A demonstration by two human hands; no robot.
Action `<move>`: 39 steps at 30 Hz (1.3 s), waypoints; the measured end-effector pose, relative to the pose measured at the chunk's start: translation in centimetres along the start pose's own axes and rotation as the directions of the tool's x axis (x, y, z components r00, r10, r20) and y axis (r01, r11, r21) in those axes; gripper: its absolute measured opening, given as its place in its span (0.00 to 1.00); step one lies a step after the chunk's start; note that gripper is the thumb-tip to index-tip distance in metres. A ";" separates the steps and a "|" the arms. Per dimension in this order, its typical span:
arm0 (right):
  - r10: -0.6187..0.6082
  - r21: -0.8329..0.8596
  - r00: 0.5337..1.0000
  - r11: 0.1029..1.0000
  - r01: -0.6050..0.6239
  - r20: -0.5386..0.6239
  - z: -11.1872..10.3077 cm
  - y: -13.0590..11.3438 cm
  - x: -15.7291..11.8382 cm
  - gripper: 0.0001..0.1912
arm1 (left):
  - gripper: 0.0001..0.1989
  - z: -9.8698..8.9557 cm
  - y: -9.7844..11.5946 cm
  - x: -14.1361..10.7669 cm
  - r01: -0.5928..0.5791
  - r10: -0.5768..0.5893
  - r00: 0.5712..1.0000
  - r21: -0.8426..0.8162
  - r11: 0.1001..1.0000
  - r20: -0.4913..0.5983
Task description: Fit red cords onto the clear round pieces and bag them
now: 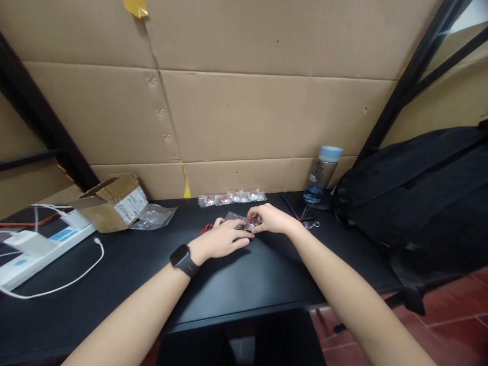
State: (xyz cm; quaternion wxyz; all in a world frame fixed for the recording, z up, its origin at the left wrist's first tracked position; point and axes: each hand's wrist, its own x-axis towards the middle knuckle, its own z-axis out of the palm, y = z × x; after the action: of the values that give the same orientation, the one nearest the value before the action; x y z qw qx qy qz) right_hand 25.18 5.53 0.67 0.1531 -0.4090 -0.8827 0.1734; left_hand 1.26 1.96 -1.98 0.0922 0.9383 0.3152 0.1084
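Observation:
My left hand, with a black watch at the wrist, lies over a small clear plastic bag on the black desk. Its fingers are stretched out and partly cover the bag. Close against its fingertips, my right hand is closed in a pinch on a small shiny item with a red cord; the fingers hide most of it. A loose red cord sticks out beside my left hand. Behind both hands, several small clear packets with silver and red contents lie in a row.
At left are an open cardboard box, a crumpled plastic bag, and a white power strip with a cable. On the right are a blue-lidded bottle, a pen, a keychain, and a black backpack. Cardboard walls the back.

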 end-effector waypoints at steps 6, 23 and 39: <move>-0.024 0.224 0.997 0.975 0.008 0.067 0.0 1.0 0.0 0.18 | 0.20 0.0 -0.3 -0.1 -0.002 0.002 1.000 -0.023 1.000 0.009; 0.033 -0.211 0.948 0.972 -0.105 -0.316 4.4 0.1 2.0 0.18 | 0.21 -1.2 -0.1 -0.1 0.004 -0.001 0.999 -0.082 0.997 0.032; -0.140 -0.011 0.964 0.990 0.141 -0.227 1.0 3.7 1.6 0.11 | 0.24 -0.9 -1.9 0.1 0.285 -0.239 0.918 0.107 0.953 -0.318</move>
State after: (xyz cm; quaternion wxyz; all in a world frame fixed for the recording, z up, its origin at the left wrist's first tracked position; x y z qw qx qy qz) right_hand 26.23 8.77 -1.65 0.2660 -0.3621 -0.8858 0.1164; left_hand 0.00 3.62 -1.52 -0.0143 0.8643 0.4556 0.2126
